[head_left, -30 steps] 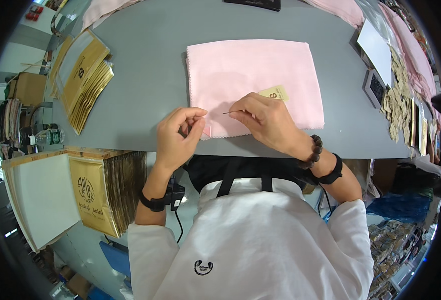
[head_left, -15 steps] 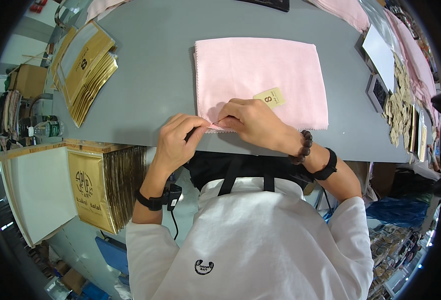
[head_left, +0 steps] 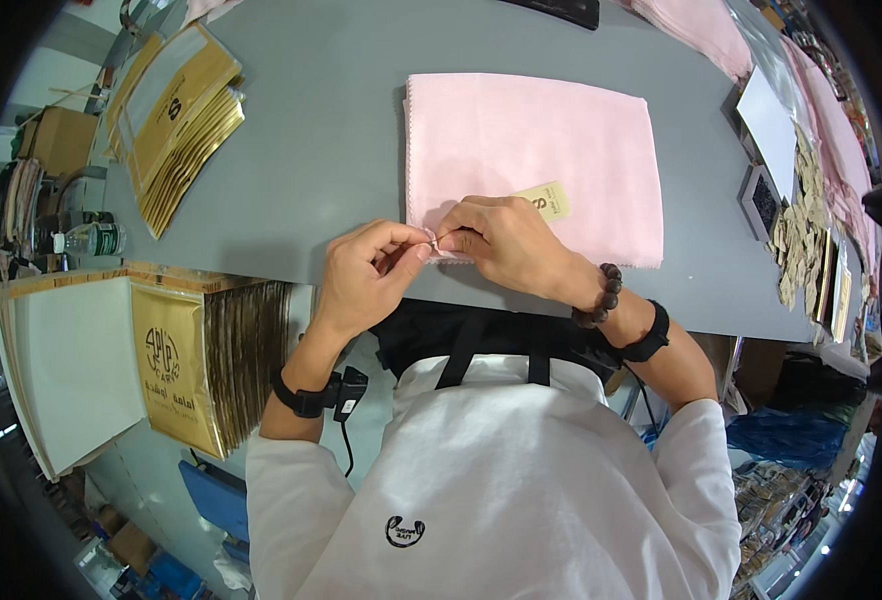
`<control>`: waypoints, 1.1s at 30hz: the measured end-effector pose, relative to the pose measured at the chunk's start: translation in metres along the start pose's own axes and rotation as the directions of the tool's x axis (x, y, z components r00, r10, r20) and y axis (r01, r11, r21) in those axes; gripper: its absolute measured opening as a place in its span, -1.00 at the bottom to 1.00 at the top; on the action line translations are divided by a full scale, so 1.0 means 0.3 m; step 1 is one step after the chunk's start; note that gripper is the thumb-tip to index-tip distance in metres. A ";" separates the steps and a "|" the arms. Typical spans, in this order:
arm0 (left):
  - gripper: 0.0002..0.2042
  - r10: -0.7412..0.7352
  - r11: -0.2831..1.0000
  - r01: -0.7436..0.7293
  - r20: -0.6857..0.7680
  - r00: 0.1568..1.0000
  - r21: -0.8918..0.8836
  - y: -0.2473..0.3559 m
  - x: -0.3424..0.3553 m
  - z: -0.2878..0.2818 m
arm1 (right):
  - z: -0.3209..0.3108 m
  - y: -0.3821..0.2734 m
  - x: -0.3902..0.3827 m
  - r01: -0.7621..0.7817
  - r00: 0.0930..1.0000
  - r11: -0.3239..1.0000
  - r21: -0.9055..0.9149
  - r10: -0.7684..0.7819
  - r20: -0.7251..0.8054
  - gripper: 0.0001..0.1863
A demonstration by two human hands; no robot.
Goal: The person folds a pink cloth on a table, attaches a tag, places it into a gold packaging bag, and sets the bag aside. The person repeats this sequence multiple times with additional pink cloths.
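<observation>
A folded pink cloth (head_left: 551, 130) with a scalloped edge lies on the grey table in front of me. At its near left corner, my left hand (head_left: 366, 275) pinches a bit of the fabric between thumb and index finger. Right beside it, my right hand (head_left: 516, 245) is closed in a pinch too, its fingertips almost meeting the left ones. Whatever thin thing sits between the right fingertips is too small to name. A beige tag (head_left: 553, 202) rests on the cloth behind my right hand, which partly covers it.
Stacked gold packets (head_left: 186, 130) lie at the table's left. An open box (head_left: 71, 365) of gold packets stands below that side. At the right are a black ink pad (head_left: 761, 203), a white card (head_left: 766, 130) and many loose beige tags (head_left: 799, 240). More pink cloth (head_left: 696, 30) lies at the far right.
My view has shifted slightly, so the table and cloth sit a little differently. The left fingertips have risen slightly with the cloth corner; both hands are still pinching there.
</observation>
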State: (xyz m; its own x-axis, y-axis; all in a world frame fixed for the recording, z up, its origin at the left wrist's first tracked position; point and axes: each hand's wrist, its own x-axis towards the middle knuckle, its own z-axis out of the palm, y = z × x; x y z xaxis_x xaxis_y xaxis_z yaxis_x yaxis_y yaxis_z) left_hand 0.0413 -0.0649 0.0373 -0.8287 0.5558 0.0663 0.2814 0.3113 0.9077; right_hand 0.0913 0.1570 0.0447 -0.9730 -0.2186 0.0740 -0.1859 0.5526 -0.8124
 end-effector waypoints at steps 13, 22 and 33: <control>-0.88 -0.370 0.846 0.424 0.217 0.904 -0.324 -0.022 0.027 -0.023 | 0.059 0.015 -0.058 0.285 0.924 0.890 -0.356 -0.354 -0.146 -0.66; -0.87 -0.397 0.836 0.461 0.253 0.882 -0.297 -0.005 0.041 -0.032 | 0.078 0.023 -0.041 0.289 0.910 0.907 -0.306 -0.360 -0.207 -0.78; -0.89 -0.316 0.913 0.362 0.239 0.918 -0.187 -0.058 0.029 -0.124 | 0.126 -0.012 -0.024 0.210 0.936 0.939 -0.272 -0.274 -0.224 -0.75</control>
State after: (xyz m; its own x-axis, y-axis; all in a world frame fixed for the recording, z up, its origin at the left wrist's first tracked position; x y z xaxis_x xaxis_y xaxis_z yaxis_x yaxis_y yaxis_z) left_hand 0.0113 -0.0943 0.0373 -0.7341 0.5964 -0.3247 -0.1338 0.3417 0.9302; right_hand 0.1040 0.1261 0.0253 -0.8899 -0.1758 0.4208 -0.4158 0.6918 -0.5903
